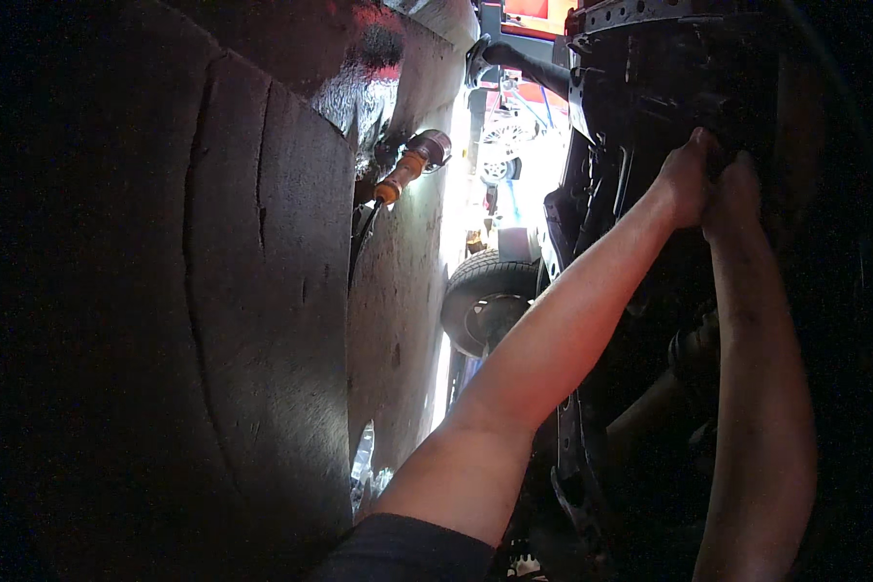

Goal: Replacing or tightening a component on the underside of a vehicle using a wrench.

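Note:
My left hand [687, 179] is raised into the dark vehicle underbody [650, 78] at the upper right, its fingers closed on something I cannot make out. My right hand [732, 194] is beside it, just to the right and in shadow, also with closed fingers; what it holds is hidden. Both forearms reach up from the lower edge. Black metal brackets and rails [577, 223] run along the underbody left of my hands.
A dark, worn panelled surface [272, 272] fills the left side, with an orange work lamp [403, 175] on it and a clear plastic object [363, 456] lower down. A tyre [466, 281] shows in the bright gap, with red structures [538, 15] beyond.

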Demonstrator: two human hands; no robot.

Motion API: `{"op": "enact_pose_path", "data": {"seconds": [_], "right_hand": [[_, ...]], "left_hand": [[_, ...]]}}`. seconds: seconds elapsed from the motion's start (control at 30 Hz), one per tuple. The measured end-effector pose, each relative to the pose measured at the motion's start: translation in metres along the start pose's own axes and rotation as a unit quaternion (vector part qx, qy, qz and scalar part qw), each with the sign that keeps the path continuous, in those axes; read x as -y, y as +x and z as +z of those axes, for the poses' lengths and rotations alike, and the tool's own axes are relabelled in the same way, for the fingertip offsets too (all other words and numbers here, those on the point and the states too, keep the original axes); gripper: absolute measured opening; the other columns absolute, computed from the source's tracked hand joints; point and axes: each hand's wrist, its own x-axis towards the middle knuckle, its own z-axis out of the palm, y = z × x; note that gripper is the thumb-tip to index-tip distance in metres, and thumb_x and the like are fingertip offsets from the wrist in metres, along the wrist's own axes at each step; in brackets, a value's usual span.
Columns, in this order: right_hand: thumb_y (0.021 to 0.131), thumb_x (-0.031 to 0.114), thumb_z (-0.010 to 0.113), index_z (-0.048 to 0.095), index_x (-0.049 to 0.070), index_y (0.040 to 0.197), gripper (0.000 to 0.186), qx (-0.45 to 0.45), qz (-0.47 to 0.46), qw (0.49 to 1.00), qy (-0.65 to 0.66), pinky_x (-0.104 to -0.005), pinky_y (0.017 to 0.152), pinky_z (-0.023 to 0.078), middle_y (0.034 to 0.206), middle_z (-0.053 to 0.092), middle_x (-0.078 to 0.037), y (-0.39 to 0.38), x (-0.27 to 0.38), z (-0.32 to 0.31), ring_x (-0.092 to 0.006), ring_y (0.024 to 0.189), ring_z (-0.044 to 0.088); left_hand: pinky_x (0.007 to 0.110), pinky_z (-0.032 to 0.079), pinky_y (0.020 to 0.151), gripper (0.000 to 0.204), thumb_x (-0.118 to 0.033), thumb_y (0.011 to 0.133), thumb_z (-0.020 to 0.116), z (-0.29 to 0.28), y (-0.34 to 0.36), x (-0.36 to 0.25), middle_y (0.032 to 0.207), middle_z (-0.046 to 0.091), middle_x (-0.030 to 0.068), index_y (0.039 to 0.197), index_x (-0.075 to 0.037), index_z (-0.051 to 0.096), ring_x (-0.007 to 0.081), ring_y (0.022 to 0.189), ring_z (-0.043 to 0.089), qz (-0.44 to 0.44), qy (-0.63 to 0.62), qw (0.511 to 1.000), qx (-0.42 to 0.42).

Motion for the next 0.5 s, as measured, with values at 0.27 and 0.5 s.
{"op": "enact_pose_path", "data": {"seconds": [0.27,0.5], "right_hand": [[0.098,0.020,0.033,0.056,-0.004,0.111,0.035,0.173,0.003,0.937,0.305,-0.0405,0.089,0.049,0.111,0.059,-0.016,-0.040,0.037,0.002,-0.0263,0.102,0.058],[0.098,0.019,0.033,0.056,-0.007,0.109,0.037,0.077,0.044,0.991,0.101,-0.0399,0.088,0.049,0.109,0.060,-0.020,0.010,-0.015,-0.025,-0.0248,0.103,0.059]], "left_hand": [[0.042,0.051,0.089,0.033,-0.013,0.078,0.069,-0.027,-0.006,-0.010,0.107,0.067,0.0215,0.109,-0.003,0.061,0.0391,0.107,0.063,0.039,-0.014,0.999,-0.008],[0.042,0.051,0.087,0.031,-0.011,0.080,0.068,0.005,-0.024,-0.054,0.107,0.068,0.0218,0.109,-0.003,0.061,0.0392,0.106,0.064,0.030,0.152,0.987,-0.037]]}}
